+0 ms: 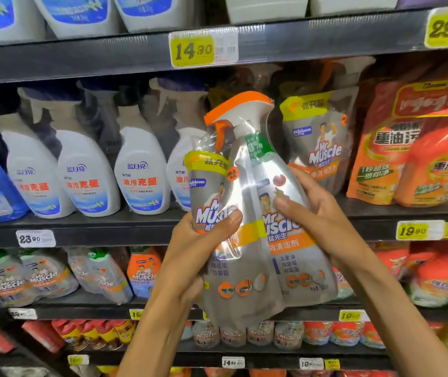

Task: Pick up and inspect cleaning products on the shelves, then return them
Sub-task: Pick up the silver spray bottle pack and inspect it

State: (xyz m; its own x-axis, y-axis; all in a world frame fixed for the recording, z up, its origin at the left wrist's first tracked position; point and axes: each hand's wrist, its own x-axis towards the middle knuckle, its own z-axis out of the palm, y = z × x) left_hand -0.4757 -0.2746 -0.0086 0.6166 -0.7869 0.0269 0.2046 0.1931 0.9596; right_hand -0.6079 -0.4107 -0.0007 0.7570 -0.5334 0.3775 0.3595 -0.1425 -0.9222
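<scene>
A clear-wrapped grey spray-bottle and refill-pouch bundle is gripped off-shelf by left hand and right hand; inspection is underway, return outstanding.

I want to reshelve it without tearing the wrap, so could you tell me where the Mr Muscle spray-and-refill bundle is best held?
Grip the Mr Muscle bundle around its middle from both sides, as the left hand and right hand do now. It is wide, upright and wrapped in slick clear film, with the refill pouch beside the bottle. The orange trigger head is narrow, so holding there would probably let it swing.
</scene>
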